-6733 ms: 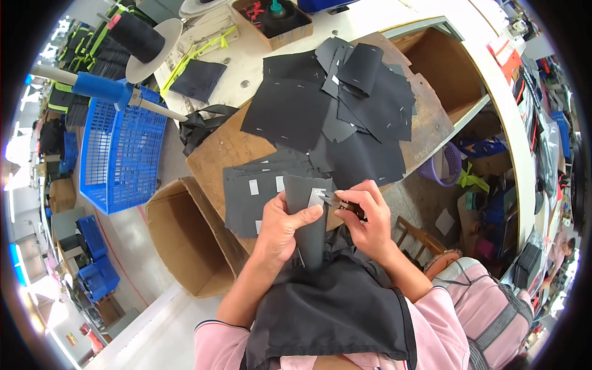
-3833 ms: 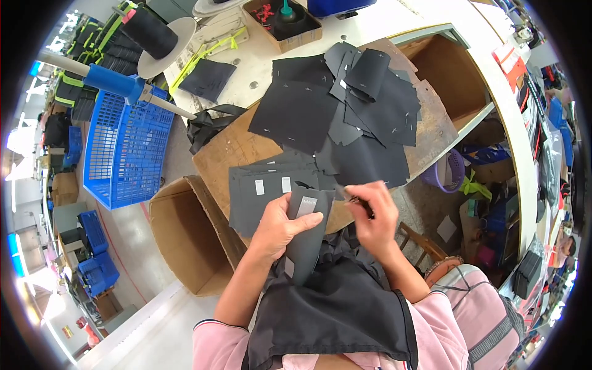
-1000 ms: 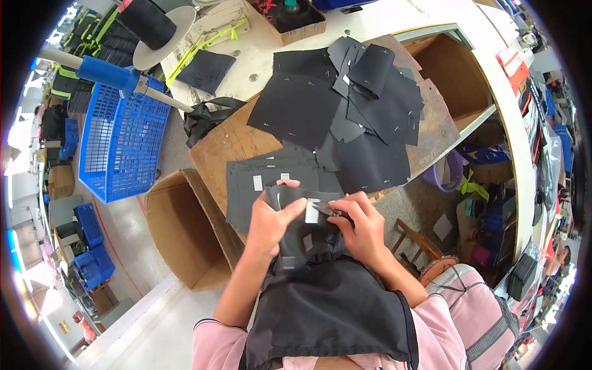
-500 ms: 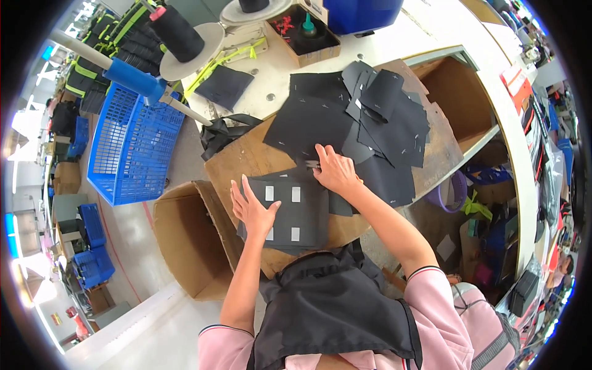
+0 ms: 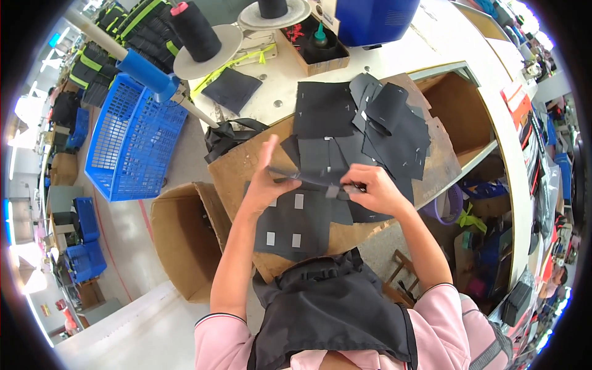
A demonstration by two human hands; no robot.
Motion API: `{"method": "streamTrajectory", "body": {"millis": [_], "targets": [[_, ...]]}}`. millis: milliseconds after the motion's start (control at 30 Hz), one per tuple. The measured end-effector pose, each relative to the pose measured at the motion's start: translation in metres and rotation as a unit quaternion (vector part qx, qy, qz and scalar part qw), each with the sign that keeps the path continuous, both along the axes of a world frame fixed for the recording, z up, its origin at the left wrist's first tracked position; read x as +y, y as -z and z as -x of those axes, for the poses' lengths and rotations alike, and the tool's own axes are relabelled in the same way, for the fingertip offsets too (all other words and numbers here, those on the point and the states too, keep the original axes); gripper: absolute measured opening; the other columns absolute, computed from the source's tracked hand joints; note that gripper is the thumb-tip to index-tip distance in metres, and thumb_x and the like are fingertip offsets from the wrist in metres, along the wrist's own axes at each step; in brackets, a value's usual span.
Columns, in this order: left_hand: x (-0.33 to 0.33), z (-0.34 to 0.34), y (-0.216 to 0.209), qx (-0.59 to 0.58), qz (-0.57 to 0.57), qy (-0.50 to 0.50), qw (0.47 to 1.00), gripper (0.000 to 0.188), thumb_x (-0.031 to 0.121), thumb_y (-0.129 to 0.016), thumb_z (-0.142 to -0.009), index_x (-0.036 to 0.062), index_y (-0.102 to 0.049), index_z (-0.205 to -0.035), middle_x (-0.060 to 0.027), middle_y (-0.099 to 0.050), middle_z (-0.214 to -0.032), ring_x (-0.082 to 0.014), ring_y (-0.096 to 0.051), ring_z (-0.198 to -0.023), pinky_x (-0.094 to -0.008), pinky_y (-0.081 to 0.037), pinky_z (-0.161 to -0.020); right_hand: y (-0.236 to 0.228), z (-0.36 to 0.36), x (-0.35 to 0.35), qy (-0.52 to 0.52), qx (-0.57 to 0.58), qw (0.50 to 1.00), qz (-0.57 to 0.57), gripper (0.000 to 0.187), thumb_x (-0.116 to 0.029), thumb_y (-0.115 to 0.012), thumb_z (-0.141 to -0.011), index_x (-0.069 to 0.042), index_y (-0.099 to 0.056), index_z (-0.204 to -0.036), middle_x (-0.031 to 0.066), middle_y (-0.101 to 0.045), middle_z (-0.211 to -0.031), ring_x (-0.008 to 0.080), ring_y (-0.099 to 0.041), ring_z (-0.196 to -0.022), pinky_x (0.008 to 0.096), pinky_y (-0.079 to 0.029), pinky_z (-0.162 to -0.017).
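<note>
My left hand point(image 5: 262, 188) has its fingers raised and its thumb stretched to the right, with the edge of a thin black fabric piece point(image 5: 313, 179) between them. This piece is lifted, tilted and blurred. At its right end my right hand point(image 5: 377, 190) is closed, its fingers curled round a small dark thing too hidden to name. Below both hands lies a stack of dark fabric panels point(image 5: 283, 219), the top one bearing several small white rectangles. Beyond the hands, more black fabric pieces point(image 5: 324, 108) with small white marks lie overlapping on a brown board point(image 5: 240, 161).
An open cardboard box point(image 5: 185, 240) stands left of the board, and a blue basket point(image 5: 132, 142) is farther left. On the white table point(image 5: 290, 92) are a black thread cone point(image 5: 196, 31), a small tray point(image 5: 327, 65) and a blue container point(image 5: 373, 21). A black apron point(image 5: 333, 314) covers my lap.
My right hand has moved right and slightly nearer, its fingers now curled. My left hand has risen off the stack and moved right; a black fabric piece is now lifted between the hands.
</note>
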State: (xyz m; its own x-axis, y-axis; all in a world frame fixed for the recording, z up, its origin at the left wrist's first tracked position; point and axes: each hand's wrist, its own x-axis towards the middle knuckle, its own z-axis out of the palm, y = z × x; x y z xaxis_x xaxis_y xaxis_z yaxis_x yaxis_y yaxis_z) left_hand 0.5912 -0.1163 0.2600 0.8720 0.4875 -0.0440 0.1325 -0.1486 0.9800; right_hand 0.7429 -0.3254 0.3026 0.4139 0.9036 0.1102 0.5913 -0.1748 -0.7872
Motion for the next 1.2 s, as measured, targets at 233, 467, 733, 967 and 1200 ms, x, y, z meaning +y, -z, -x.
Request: {"method": "streamTrajectory", "body": {"millis": [233, 467, 733, 967, 1200], "targets": [[-0.050, -0.007, -0.038, 0.065, 0.311, 0.077, 0.945, 0.032, 0.010, -0.073, -0.074, 0.0003, -0.061, -0.102, -0.0048, -0.065, -0.095, -0.0119, -0.061, -0.080, -0.0272, -0.048, -0.077, -0.002, 0.001, -0.053, 0.060, 0.260, 0.958, 0.105, 0.014, 0.000, -0.058, -0.071, 0.000, -0.059, -0.085, 0.0054, -0.056, -0.072, 0.0125, -0.058, -0.066, 0.0266, -0.043, -0.056], [-0.092, 0.000, -0.046, 0.061, 0.367, -0.033, 0.928, 0.021, 0.008, -0.069, -0.080, -0.0011, -0.063, -0.098, -0.0047, -0.065, -0.092, -0.0094, -0.059, -0.081, -0.0235, -0.046, -0.074, -0.006, 0.072, -0.042, 0.228, 0.015, 0.972, -0.051, 0.027, 0.000, -0.065, -0.073, -0.005, -0.057, -0.099, 0.0096, -0.057, -0.079, 0.0204, -0.059, -0.062, 0.0297, -0.047, -0.056], [-0.105, 0.015, -0.054, 0.049, 0.333, -0.058, 0.940, 0.019, 0.016, -0.061, -0.088, -0.0017, -0.063, -0.093, -0.0016, -0.062, -0.086, -0.0064, -0.054, -0.075, -0.0218, -0.044, -0.069, -0.007, 0.089, -0.045, 0.229, -0.085, 0.968, -0.054, 0.033, -0.004, -0.069, -0.072, -0.007, -0.056, -0.102, 0.0090, -0.056, -0.089, 0.0248, -0.057, -0.065, 0.0319, -0.046, -0.057], [-0.108, 0.017, -0.059, 0.046, 0.326, -0.047, 0.943, 0.017, 0.014, -0.058, -0.090, -0.0023, -0.063, -0.094, -0.0011, -0.062, -0.085, -0.0054, -0.053, -0.074, -0.0212, -0.044, -0.066, 0.001, 0.094, -0.042, 0.240, -0.089, 0.963, -0.085, 0.030, -0.004, -0.071, -0.071, -0.005, -0.058, -0.099, 0.0099, -0.059, -0.088, 0.0232, -0.059, -0.063, 0.0298, -0.047, -0.053], [-0.108, 0.021, -0.062, 0.045, 0.304, -0.052, 0.950, 0.016, 0.013, -0.058, -0.089, -0.0020, -0.064, -0.093, -0.0013, -0.063, -0.084, -0.0056, -0.054, -0.074, -0.0211, -0.044, -0.067, 0.003, 0.099, -0.038, 0.247, -0.076, 0.960, -0.110, 0.025, 0.000, -0.069, -0.073, -0.003, -0.059, -0.096, 0.0103, -0.059, -0.088, 0.0202, -0.060, -0.063, 0.0288, -0.047, -0.052]]}}
